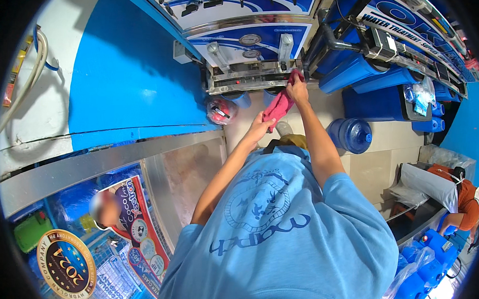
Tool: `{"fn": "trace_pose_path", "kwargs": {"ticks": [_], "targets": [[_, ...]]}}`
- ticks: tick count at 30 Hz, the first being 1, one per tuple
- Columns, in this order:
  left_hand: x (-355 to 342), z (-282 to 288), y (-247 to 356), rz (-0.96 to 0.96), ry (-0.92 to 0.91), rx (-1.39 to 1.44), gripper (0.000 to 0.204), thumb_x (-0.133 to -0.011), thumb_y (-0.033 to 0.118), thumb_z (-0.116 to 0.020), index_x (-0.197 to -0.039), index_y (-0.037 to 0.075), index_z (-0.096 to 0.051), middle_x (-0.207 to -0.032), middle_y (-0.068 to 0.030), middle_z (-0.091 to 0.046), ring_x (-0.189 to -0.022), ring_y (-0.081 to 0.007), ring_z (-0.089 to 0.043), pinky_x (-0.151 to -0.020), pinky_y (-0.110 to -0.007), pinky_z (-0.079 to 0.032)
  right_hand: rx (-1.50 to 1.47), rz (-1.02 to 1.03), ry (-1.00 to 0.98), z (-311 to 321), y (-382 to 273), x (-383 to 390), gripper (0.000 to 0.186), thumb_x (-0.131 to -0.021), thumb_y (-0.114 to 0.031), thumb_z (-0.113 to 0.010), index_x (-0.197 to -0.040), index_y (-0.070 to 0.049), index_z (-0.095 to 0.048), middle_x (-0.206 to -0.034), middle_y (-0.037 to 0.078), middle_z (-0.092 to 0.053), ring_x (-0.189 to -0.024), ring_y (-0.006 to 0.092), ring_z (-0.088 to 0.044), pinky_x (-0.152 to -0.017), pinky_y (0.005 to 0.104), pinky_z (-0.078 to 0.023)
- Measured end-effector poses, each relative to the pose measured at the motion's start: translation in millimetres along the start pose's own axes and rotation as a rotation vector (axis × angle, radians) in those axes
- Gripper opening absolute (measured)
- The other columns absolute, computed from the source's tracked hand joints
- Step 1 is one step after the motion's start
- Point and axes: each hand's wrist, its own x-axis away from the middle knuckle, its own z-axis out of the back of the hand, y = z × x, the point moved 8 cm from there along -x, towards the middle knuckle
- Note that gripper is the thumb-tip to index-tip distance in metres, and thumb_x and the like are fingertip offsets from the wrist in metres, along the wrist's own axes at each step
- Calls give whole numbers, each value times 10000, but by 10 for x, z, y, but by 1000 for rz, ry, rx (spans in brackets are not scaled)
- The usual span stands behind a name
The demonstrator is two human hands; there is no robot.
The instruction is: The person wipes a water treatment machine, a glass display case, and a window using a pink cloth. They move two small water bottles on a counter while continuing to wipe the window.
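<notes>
A pinkish-red cloth [279, 106] stretches between my two hands in front of the water-treatment panel [272, 42]. My right hand [297, 90] is closed round its upper end, close to the right end of the panel's metal frame [242, 85]. Whether the cloth touches the frame there I cannot tell. Lower and to the left, my left hand [258, 128] grips the cloth's other end, and a short tip hangs below the fingers. Gauges and clear flow meters [286, 45] are set in the panel above my hands.
A blue water jug [349, 135] stands on the tiled floor to the right. Blue filter housings [353, 72] line the wall behind it. On the left is a glass-fronted counter [107, 163]. At far right a person in an orange shirt [462, 202] is beside blue containers [431, 261].
</notes>
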Motion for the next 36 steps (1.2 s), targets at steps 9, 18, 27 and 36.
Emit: {"fn": "trace_pose_path", "kwargs": {"ticks": [9,18,27,36], "targets": [[-43,-49,-64,-10,45,81,328,-938,183,-647,-1235,98,-537,-1056,-11,-640,-888,-114,-608,-752,-270,-468,176,261,-230,-281,-277,-395,524,-870,-334,-523,-1354,-146,-453,-1140,254,-649,-988,430,-657,-851,499,-541],[-179,-468,-91,28,-5,82,408,-954,164,-613,-1340,114,-490,-1164,-14,-635,-995,-115,-585,-779,-289,-462,657,843,-42,-127,-451,-296,411,-887,-253,-570,-1286,-152,-562,-1065,168,-588,-812,314,-680,-681,396,-581],[-348,-730,-75,29,-9,-90,425,-939,109,-614,-1340,96,-474,-1121,-22,-635,-915,-115,-596,-723,-289,-485,975,942,-232,-485,-482,-298,366,-921,-192,-499,-1262,-99,-597,-1105,131,-588,-873,247,-668,-647,334,-560],[-267,-858,-166,89,41,-16,413,-929,82,-610,-1325,92,-494,-1071,-15,-635,-852,-96,-588,-676,-246,-464,473,828,-214,77,-47,-265,484,-835,-170,-564,-1317,-127,-543,-1214,213,-537,-787,363,-675,-663,461,-578]]}}
